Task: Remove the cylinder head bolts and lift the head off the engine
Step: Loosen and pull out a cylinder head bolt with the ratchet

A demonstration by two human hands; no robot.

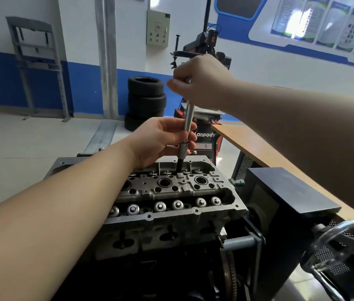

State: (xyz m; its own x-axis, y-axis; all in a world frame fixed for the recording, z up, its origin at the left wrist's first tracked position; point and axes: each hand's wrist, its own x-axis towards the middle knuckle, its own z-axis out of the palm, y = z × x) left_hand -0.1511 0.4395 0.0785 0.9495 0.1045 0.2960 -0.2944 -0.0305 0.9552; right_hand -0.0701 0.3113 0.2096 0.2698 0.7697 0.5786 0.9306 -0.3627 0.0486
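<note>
Both hands (167, 137) (200, 83) grasp extension bar (189, 120), socket seated in cylinder head (171, 192); tilt risks rounding bolt.

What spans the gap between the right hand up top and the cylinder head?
In the head view, a long silver extension bar runs from the right hand through the left hand into the grey metal cylinder head.

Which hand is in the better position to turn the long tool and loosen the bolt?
The right hand, probably: it grips the top of the long tool, where turning is easiest. The left hand only steadies the shaft low, near the cylinder head.
</note>
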